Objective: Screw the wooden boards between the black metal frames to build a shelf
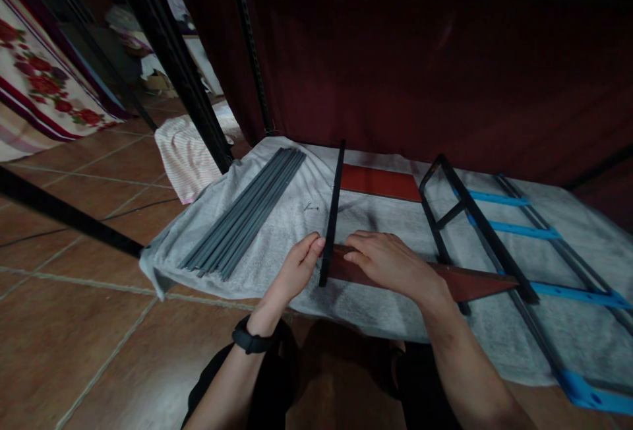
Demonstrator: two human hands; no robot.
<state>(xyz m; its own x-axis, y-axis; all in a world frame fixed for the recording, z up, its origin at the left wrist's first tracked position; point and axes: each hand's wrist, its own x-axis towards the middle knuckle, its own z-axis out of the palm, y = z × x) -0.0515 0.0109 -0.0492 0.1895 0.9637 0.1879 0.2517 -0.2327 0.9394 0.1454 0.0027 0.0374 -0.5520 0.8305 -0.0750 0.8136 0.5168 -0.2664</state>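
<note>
Steadying right hand (393, 265): grasping the upper edge of the brown board (477, 285), apparently against tipping.
Left hand (299, 264): pinching the black bar (335, 209) at the board's end, seemingly for alignment.
Gray rods (247, 212): side by side, likely grouped by kind.
Red panel (380, 182): flat beyond.

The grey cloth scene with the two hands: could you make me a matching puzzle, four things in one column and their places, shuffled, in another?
Column one:
1. Grey rods
2. Left hand
3. Right hand
4. Black wristband

Column two:
A. around the left wrist
B. at the near reddish-brown board
C. side by side on the left part of the grey cloth
D. fingertips at the narrow black bar

Pairs: 1-C, 2-D, 3-B, 4-A
</note>
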